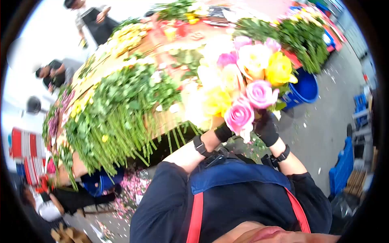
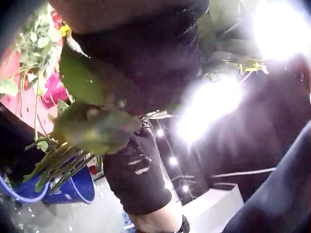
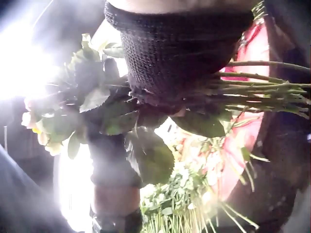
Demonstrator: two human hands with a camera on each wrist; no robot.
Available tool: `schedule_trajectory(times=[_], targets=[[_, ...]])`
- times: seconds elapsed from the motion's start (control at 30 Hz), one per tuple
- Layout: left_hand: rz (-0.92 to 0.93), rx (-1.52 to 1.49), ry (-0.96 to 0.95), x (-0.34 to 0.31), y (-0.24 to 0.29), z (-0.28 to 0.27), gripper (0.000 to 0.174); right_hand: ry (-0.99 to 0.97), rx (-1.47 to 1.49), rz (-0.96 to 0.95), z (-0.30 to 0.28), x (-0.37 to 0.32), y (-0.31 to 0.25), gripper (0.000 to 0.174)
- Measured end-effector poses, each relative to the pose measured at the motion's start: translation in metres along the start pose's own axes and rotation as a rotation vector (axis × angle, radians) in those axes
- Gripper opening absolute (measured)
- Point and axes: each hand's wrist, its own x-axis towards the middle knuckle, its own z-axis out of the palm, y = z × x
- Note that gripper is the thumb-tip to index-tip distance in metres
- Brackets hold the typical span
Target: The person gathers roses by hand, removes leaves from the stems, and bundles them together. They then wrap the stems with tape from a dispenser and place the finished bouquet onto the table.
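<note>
The largest thing is the long tabletop [image 1: 164, 119], beyond the left hand [image 1: 223, 132] and to its left, loaded with a heap of green cut stems [image 1: 121, 117]. Just above both hands stands the bouquet [image 1: 243, 81] of pink, yellow and cream roses, and we count many heads already packed close together. Beyond the right hand [image 1: 266, 128] a blue bucket [image 1: 306, 89] stands on the floor [image 1: 316, 129]. Both hands wear black gloves and are closed around the bouquet's stems, one right beside the other. Under the grip the stem ends [image 2: 56, 167] stick out bare. We judge the gathering mostly done. We see no tie and no wrapping, so we think binding is left, and perhaps some trimming too.
</note>
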Motion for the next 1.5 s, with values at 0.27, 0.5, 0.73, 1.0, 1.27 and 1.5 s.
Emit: schedule_trajectory(times=[0.27, 0.5, 0.73, 1.0, 1.27, 1.5], targets=[[0.241, 1.176, 0.281, 0.038, -0.019, -0.05, 0.04, 0.014, 0.497, 0.097, -0.047, -0.069, 0.126, 0.038], [0.257, 1.186, 0.328, 0.034, 0.002, -0.067, 0.039, 0.064, -0.256, 0.195, -0.042, -0.086, 0.14, 0.034], [0.183, 1.148, 0.301, 0.034, 0.013, -0.07, 0.037, 0.024, -0.434, 0.279, -0.039, -0.081, 0.163, 0.032], [0.084, 1.161, 0.228, 0.069, 0.023, -0.073, 0.035, 0.021, -0.03, 0.272, -0.08, -0.057, 0.192, 0.043], [0.144, 1.192, 0.225, 0.117, 0.036, -0.071, 0.033, -0.182, -0.423, 0.132, -0.134, -0.013, 0.18, 0.037], [0.168, 1.168, 0.2, 0.147, 0.04, -0.072, 0.032, -0.134, -0.596, -0.071, -0.144, 0.019, 0.165, 0.032]])
